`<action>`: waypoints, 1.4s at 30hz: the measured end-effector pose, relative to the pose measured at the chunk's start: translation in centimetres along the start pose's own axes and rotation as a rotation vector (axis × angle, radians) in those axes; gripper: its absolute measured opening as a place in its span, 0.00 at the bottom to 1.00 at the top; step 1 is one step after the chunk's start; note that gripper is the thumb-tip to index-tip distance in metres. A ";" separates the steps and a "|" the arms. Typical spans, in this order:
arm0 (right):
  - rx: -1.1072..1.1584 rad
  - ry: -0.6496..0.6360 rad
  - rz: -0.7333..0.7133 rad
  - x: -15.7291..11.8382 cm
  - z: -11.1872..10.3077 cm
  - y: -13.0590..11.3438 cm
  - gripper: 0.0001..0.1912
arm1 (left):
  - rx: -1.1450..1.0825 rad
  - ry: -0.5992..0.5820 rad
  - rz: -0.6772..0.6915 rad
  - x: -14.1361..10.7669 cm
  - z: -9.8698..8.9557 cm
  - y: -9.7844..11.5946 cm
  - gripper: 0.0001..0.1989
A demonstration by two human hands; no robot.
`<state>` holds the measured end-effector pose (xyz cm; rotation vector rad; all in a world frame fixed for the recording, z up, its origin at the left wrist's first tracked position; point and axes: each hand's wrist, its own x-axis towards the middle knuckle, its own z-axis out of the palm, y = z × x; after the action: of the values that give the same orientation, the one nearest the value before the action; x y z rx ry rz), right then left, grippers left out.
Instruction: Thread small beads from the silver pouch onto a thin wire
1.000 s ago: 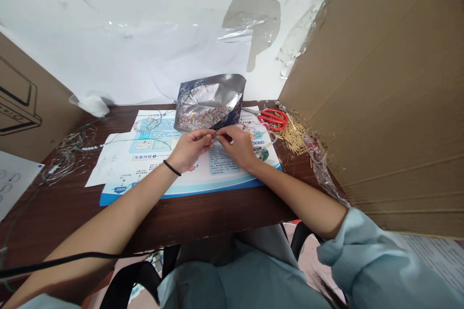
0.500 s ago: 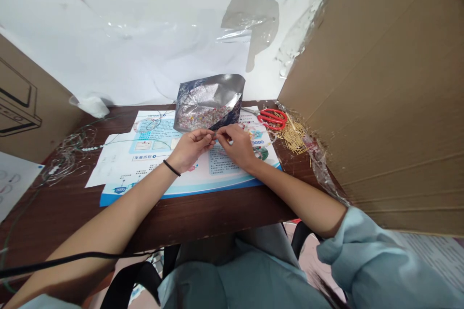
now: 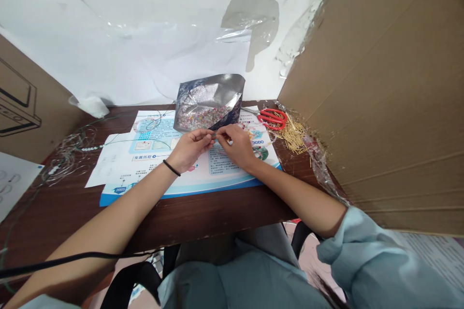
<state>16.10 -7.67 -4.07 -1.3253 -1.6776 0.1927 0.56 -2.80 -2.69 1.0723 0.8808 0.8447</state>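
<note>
left hand hovers over a printed mat (reads "2005").

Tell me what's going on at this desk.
Someone's left hand and right hand are pinching something too fine to make out, right by an open foil bag of mixed beads. The bag rests on a printed poster on a wooden desk. Red scissors and gold pins lie to the right, a beaded wire to the left.
</note>
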 end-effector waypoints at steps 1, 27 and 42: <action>0.001 0.000 0.003 0.0 0.0 0.0 0.06 | -0.002 -0.001 0.006 0.0 0.0 0.0 0.13; -0.013 0.013 0.007 0.0 0.0 0.0 0.06 | -0.047 -0.010 -0.023 -0.1 -0.1 0.1 0.10; -0.016 0.062 -0.061 0.0 0.3 0.4 0.06 | -0.045 -0.017 -0.025 -0.4 0.3 0.4 0.14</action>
<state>16.14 -7.39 -4.51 -1.2779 -1.6680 0.1014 0.66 -3.16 -2.13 1.0257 0.8552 0.8296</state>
